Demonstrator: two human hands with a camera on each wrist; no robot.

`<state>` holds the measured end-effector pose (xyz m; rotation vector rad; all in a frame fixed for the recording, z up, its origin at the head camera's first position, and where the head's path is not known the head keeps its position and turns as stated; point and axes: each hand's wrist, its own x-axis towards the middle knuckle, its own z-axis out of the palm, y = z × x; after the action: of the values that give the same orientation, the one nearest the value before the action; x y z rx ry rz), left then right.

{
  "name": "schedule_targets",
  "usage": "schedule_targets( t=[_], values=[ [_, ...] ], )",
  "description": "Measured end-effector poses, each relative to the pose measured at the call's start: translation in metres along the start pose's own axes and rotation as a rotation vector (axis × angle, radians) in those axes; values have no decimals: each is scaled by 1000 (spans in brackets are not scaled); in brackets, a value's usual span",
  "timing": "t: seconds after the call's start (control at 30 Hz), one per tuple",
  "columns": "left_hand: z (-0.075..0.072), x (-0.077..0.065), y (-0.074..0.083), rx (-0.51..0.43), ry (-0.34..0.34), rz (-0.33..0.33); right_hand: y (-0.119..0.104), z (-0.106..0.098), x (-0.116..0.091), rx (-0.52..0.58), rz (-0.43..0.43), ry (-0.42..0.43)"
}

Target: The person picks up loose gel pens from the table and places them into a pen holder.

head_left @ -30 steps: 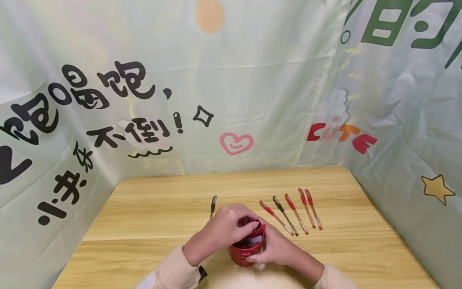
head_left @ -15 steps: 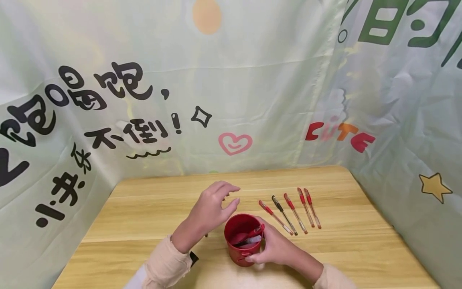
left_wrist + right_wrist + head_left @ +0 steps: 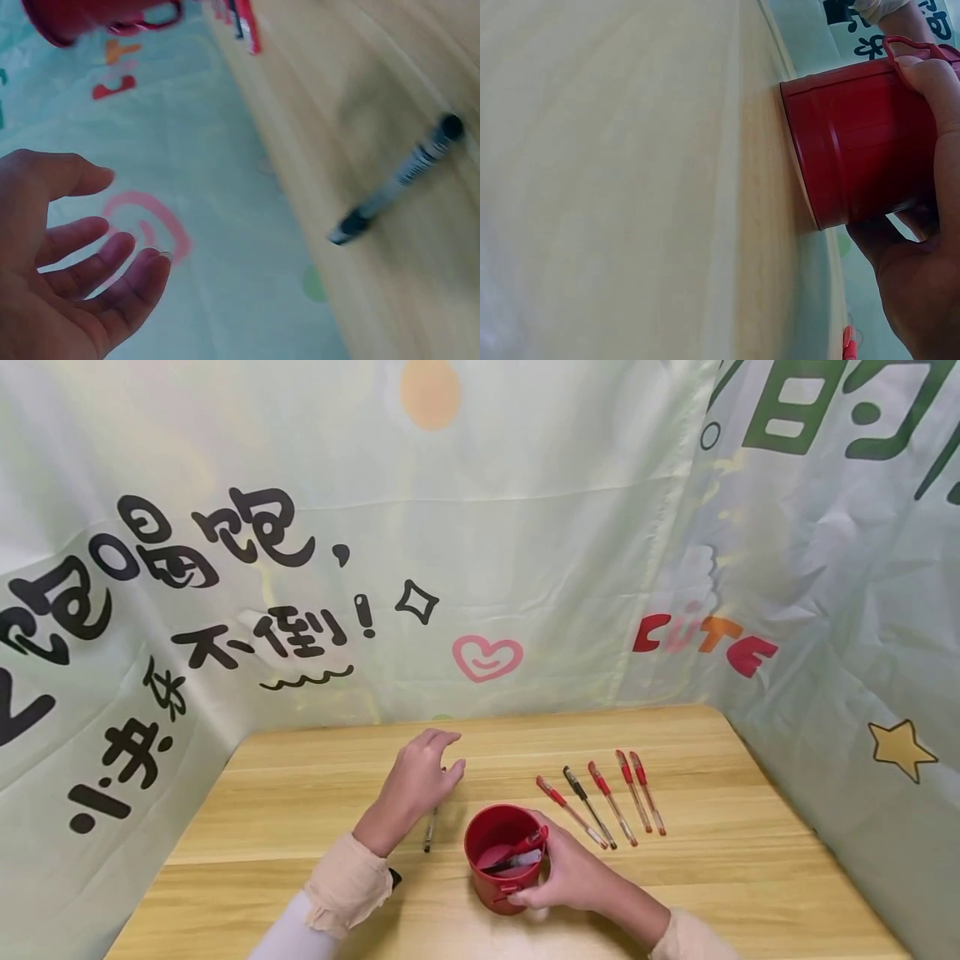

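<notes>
On the counter's near side, the right hand is gripping a plain red cup whose mouth is facing up, pens leaning rightward inside. Left of it, the left hand is hovering, loosely spread, holding nothing, by a clear-barrelled black pen lying near-to-far.

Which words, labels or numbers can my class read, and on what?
"饱喝饱,": black, fabric backdrop.
"小快乐不倒!": black, same backdrop.
"CUTE": coloured, backdrop's right side.
"的": green, backdrop's top right.
Characters cut off at both frame edges: unreadable.
Lone black pen: print too blurred.
Other pens: any print too small.
No readable numbers.
</notes>
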<state>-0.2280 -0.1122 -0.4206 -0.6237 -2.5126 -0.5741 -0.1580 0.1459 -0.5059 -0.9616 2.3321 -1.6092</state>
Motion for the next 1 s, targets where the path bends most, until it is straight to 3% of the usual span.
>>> schedule_targets(
  t=[0.13,0.6,0.73,1.0],
  values=[
    [9,0,-13,14,-50,-97,0,0,0,7,11,-4],
    [29,4,-35,0,-385,-369,0,0,-1,-6,15,1],
    [36,5,-39,-2,-434,-386,0,0,-2,-3,19,5],
    [45,3,-43,31,-399,-337,0,0,-1,5,30,-2]
  ],
)
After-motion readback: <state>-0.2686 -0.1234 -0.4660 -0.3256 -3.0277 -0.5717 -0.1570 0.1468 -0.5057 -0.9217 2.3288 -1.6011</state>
